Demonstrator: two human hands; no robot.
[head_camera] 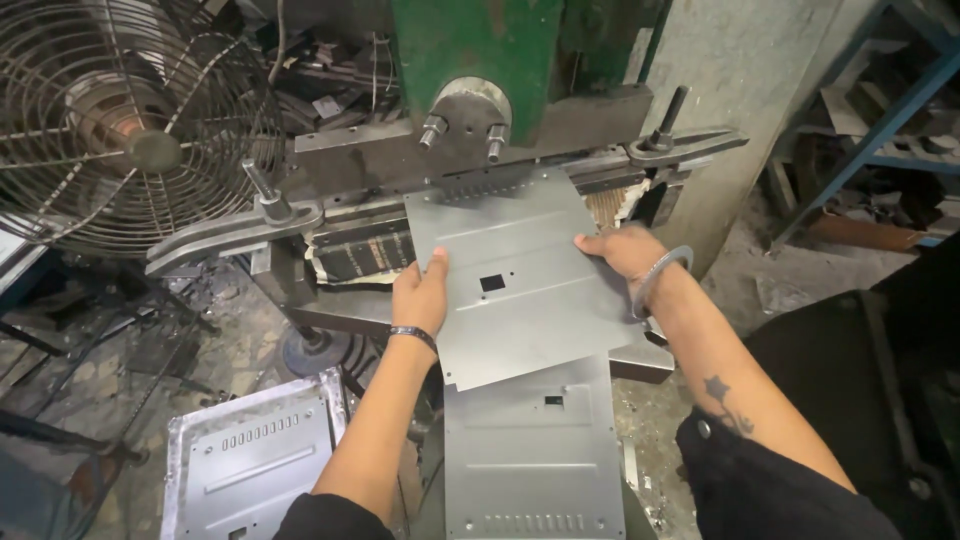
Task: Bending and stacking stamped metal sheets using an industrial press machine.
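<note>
Head view shows a big round fan (130, 125) up at ten o'clock. Low at seven o'clock lies a metal panel with slots (255, 455). Next comes the left hand (422, 292), fingers together, pressing flat on the left edge of a grey metal sheet (520, 275). That sheet sits in the middle, its top edge under the green press (478, 60) at twelve o'clock. Another sheet (535, 460) lies below at six o'clock. At three o'clock the right hand (625, 250) holds the sheet's right edge, fingers closed on it.
</note>
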